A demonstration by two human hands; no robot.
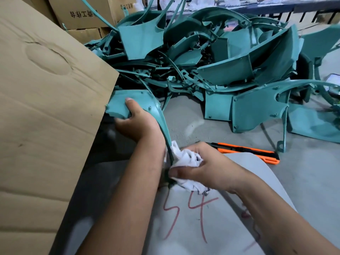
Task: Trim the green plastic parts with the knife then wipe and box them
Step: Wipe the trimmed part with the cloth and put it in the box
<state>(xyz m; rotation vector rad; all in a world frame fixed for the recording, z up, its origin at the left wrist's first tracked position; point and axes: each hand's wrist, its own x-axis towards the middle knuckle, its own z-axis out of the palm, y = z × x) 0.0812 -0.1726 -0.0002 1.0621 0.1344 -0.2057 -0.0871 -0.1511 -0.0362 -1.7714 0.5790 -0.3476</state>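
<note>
My left hand (136, 122) grips the wide end of a green plastic part (127, 102), right beside the cardboard box flap (51, 100). The part's thin curved arm runs down toward me. My right hand (198, 168) holds a crumpled white cloth (187, 159) wrapped against that thin arm near its lower end. An orange and black utility knife (246, 150) lies on the grey floor just beyond my right hand. A big tangled pile of green plastic parts (211, 57) fills the floor ahead.
A large cardboard box fills the left side. More cartons (84, 13) stand stacked at the back left. A grey surface with red "54" scrawled on it (193, 214) lies under my forearms. A dark table edge (276, 6) runs along the far right.
</note>
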